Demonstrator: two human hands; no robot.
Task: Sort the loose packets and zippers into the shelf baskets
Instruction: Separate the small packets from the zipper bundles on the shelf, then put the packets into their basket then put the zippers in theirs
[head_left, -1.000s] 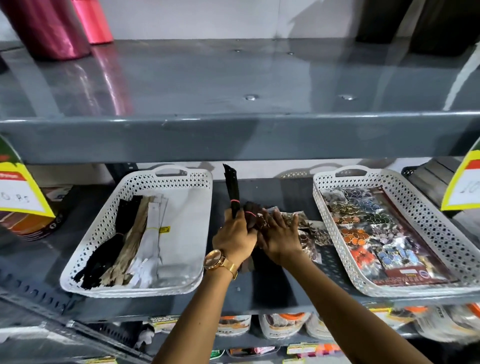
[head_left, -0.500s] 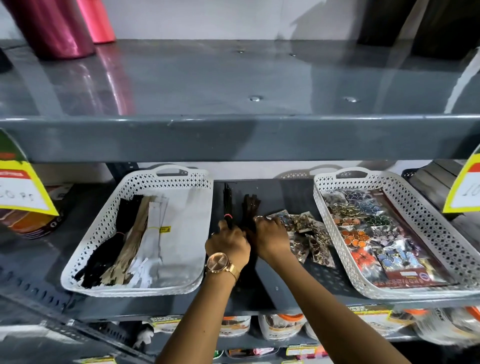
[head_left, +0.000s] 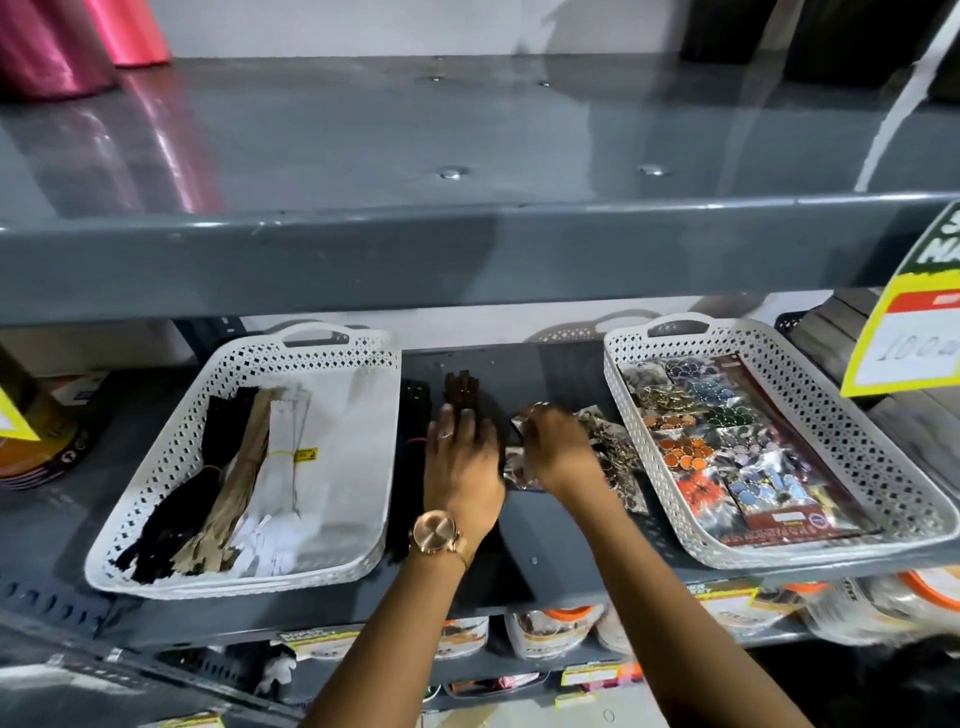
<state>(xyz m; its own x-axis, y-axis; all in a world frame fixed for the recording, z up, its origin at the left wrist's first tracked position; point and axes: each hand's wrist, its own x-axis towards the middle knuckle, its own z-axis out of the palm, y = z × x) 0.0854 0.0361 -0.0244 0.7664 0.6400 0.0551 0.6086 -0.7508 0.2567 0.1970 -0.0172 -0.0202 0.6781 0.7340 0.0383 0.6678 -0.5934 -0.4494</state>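
Observation:
On the grey shelf, between two white baskets, lie a black zipper bundle (head_left: 415, 402) and a brown zipper bundle (head_left: 461, 387). My left hand (head_left: 460, 462), with a gold watch on its wrist, rests flat on them with fingers spread. Just to its right is a pile of loose packets (head_left: 615, 449) of metallic pieces. My right hand (head_left: 558, 452), blurred, curls its fingers down onto the pile's left edge. The left basket (head_left: 156, 467) holds black, tan and white zippers (head_left: 234, 467). The right basket (head_left: 831, 415) holds coloured button packets (head_left: 727, 457).
The upper shelf's edge (head_left: 467, 249) overhangs close above the baskets. Yellow price tags hang at the right (head_left: 914, 338) and the far left (head_left: 13, 421). Pink rolls (head_left: 62, 47) stand on the upper shelf. Jars (head_left: 556, 631) fill the shelf below.
The black zipper bundle that my left hand held upright now lies flat on the shelf. My hands have come apart: the left opened over the zippers, the right moved right onto the packets.

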